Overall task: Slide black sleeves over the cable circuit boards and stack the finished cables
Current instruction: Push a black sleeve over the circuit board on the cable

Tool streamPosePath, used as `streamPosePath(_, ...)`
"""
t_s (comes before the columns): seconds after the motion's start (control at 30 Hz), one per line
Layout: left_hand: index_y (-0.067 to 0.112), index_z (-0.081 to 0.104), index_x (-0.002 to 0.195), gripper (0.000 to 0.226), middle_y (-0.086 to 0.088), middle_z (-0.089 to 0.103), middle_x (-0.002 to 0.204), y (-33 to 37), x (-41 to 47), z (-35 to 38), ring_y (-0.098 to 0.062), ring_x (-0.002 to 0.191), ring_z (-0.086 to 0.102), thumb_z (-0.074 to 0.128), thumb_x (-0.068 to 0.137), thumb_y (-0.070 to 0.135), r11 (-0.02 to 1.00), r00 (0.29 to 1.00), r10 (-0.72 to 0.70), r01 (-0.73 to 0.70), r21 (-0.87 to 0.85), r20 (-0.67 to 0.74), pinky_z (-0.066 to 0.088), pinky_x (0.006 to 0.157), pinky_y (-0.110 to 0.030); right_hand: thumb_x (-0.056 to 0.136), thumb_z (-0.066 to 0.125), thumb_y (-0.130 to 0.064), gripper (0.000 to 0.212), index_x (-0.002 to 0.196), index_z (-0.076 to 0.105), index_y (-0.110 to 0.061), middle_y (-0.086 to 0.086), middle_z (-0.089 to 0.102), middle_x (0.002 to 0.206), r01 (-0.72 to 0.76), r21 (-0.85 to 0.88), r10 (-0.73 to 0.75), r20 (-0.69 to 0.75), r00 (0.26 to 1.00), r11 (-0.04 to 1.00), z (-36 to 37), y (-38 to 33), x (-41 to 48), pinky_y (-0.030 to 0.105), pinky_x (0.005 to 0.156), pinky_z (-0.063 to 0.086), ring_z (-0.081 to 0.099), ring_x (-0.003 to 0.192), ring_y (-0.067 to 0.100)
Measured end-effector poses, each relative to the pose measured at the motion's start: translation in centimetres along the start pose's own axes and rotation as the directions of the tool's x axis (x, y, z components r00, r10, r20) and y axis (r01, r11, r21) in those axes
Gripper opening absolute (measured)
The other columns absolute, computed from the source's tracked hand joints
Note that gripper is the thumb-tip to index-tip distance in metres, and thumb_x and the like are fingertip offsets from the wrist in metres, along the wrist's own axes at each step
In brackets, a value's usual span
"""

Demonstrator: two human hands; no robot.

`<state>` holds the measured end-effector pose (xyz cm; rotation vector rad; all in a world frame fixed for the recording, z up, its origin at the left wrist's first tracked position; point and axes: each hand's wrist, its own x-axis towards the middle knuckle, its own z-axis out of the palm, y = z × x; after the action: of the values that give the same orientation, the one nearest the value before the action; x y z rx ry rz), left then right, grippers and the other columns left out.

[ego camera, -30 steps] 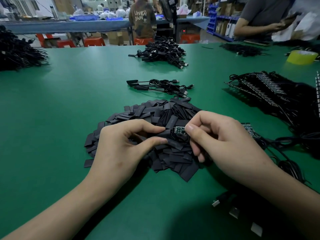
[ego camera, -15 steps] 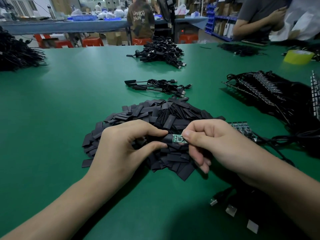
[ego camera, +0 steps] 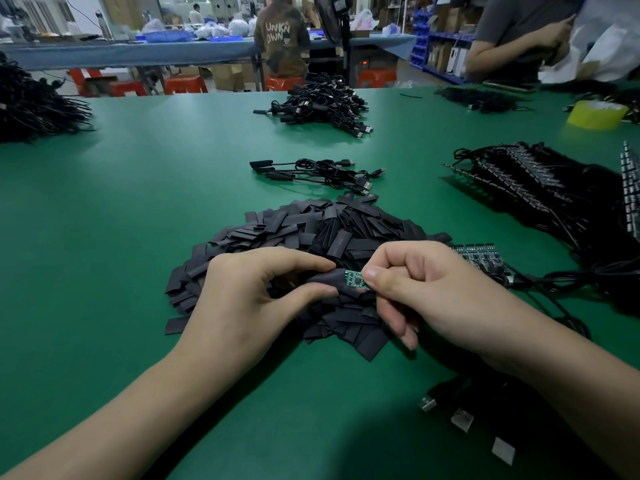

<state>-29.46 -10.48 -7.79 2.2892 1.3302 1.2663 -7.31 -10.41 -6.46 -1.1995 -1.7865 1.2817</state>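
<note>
Right, the left hand [ego camera: 249, 299] pinches a black sleeve [ego camera: 332, 278] between thumb and forefinger, its mouth facing right; the right hand [ego camera: 426, 292] pinches the green circuit board [ego camera: 356, 281] by its right end, long axis level, left end at that mouth. Beneath lies the sleeve pile [ego camera: 311, 233]; beyond it, a few finished cables [ego camera: 332, 174]

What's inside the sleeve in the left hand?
One end of the green circuit board seems to enter the sleeve; the rest sticks out, pinched by the right hand. How deep it reaches is covered.
</note>
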Motion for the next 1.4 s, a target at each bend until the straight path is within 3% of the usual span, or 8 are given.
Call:
streamPosePath(0.2, 0.018, 0.08, 0.1, 0.021, 0.012, 0.075, 0.093, 0.11, -0.01, 0.06, 0.001, 0.085, 0.068, 0.082, 0.082, 0.028, 0.985, 0.983, 0.17, -0.171, 0.007, 0.063, 0.054, 0.079, -0.02, 0.106, 0.051, -0.02, 0.024, 0.085, 0.057, -0.012, 0.003, 0.061, 0.052, -0.011, -0.024, 0.012, 0.044, 0.999, 1.0, 0.1, 0.02, 0.0, 0.022, 0.048, 0.041, 0.052, 0.04, 0.016)
streamPosePath(0.33, 0.021, 0.08, 0.099, 0.02, 0.015, 0.073, 0.09, 0.02, 0.04, 0.03, 0.003, 0.083, 0.066, 0.083, 0.081, 0.029, 0.991, 0.991, 0.13, -0.13, 0.004, 0.034, 0.048, 0.078, -0.013, 0.105, 0.053, -0.022, 0.018, 0.09, 0.059, -0.014, 0.005, 0.065, 0.058, 0.028, -0.025, -0.028, 0.002, 1.0, 0.999, 0.15, -0.17, 0.0, 0.025, 0.05, 0.042, 0.059, 0.046, 0.018)
streamPosePath(0.43, 0.024, 0.08, 0.097, 0.02, 0.018, 0.073, 0.089, -0.13, 0.07, 0.07, 0.002, 0.082, 0.067, 0.081, 0.078, 0.03, 0.997, 0.997, 0.078, -0.078, -0.023, 0.013, 0.05, 0.078, -0.015, 0.097, 0.062, -0.029, 0.005, 0.095, 0.06, -0.024, 0.004, 0.07, 0.069, 0.094, -0.166, -0.112, -0.102, 0.988, 0.982, 0.09, -0.42, -0.18, 0.029, 0.057, 0.051, 0.068, 0.058, 0.02)
streamPosePath(0.5, 0.028, 0.08, 0.096, 0.02, 0.02, 0.074, 0.088, -0.27, 0.04, 0.07, 0.001, 0.084, 0.068, 0.08, 0.076, 0.032, 0.997, 1.0, 0.026, -0.027, -0.068, -0.01, 0.051, 0.079, -0.016, 0.091, 0.068, -0.033, 0.009, 0.095, 0.061, -0.03, 0.0, 0.069, 0.075, 0.142, -0.303, -0.195, -0.153, 0.969, 0.942, -0.17, -0.51, -0.39, 0.035, 0.061, 0.052, 0.066, 0.063, 0.018)
streamPosePath(0.63, 0.039, 0.075, 0.096, 0.022, 0.022, 0.074, 0.091, -0.5, -0.04, 0.19, -0.003, 0.084, 0.069, 0.08, 0.076, 0.034, 0.99, 1.0, -0.026, 0.024, -0.137, -0.014, 0.051, 0.078, -0.019, 0.091, 0.073, -0.023, 0.012, 0.092, 0.063, -0.029, -0.007, 0.07, 0.075, 0.231, -0.401, -0.311, -0.148, 0.939, 0.886, -0.19, -0.52, -0.47, 0.034, 0.061, 0.05, 0.064, 0.063, 0.013)
streamPosePath(0.97, 0.037, 0.077, 0.102, 0.021, 0.014, 0.074, 0.094, -0.55, 0.05, 0.44, -0.012, 0.09, 0.07, 0.077, 0.082, 0.032, 0.983, 0.999, -0.007, 0.015, -0.185, 0.045, 0.052, 0.08, -0.029, 0.088, 0.078, -0.023, 0.013, 0.092, 0.068, -0.03, -0.012, 0.07, 0.077, 0.337, -0.471, -0.465, -0.184, 0.866, 0.815, -0.12, -0.37, -0.44, 0.024, 0.059, 0.049, 0.065, 0.066, 0.014)
streamPosePath(1.13, 0.036, 0.075, 0.104, 0.02, 0.014, 0.075, 0.099, -0.64, 0.0, 0.4, -0.011, 0.097, 0.07, 0.075, 0.085, 0.03, 0.969, 0.999, -0.009, 0.019, -0.248, 0.04, 0.052, 0.085, -0.024, 0.09, 0.076, -0.022, 0.01, 0.089, 0.071, -0.03, -0.016, 0.069, 0.073, 0.391, -0.525, -0.543, -0.168, 0.823, 0.756, -0.07, -0.57, -0.64, 0.025, 0.062, 0.051, 0.067, 0.066, 0.008)
streamPosePath(1.4, 0.036, 0.073, 0.105, 0.02, 0.017, 0.073, 0.1, -0.43, -0.07, 0.48, -0.005, 0.098, 0.069, 0.073, 0.087, 0.029, 0.984, 1.0, 0.031, -0.03, -0.175, 0.003, 0.05, 0.085, -0.019, 0.088, 0.078, -0.019, 0.01, 0.086, 0.074, -0.028, -0.016, 0.067, 0.067, 0.381, -0.507, -0.532, -0.191, 0.825, 0.773, 0.1, -0.53, -0.58, 0.023, 0.059, 0.05, 0.066, 0.06, 0.008)
